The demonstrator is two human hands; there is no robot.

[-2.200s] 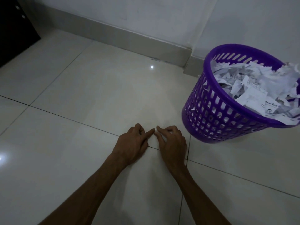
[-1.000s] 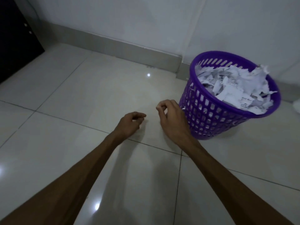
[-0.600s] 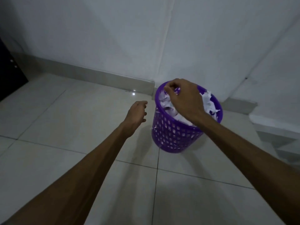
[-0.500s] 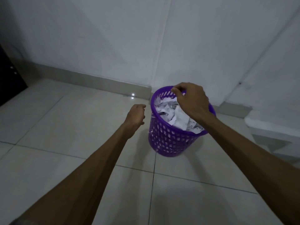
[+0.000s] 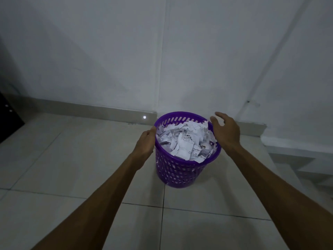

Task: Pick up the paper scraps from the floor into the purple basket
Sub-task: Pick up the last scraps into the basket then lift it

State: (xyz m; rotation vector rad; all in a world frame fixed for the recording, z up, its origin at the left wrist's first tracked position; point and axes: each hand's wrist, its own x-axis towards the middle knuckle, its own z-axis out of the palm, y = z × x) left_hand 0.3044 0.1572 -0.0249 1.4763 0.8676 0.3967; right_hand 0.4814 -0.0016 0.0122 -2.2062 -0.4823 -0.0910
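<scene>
The purple basket stands on the tiled floor near the wall corner, filled to the rim with white paper scraps. My left hand is at the basket's left rim, fingers relaxed, touching or nearly touching it. My right hand hovers at the right rim with fingers spread and nothing in it. No scraps show on the floor tiles in view.
A white wall and a grey skirting board run behind the basket. A dark cabinet stands at the far left. A raised white step lies to the right.
My right hand rose from the floor to above the basket, then opened and shifted to the right rim. My left hand came up to the left rim. The view lifted.
</scene>
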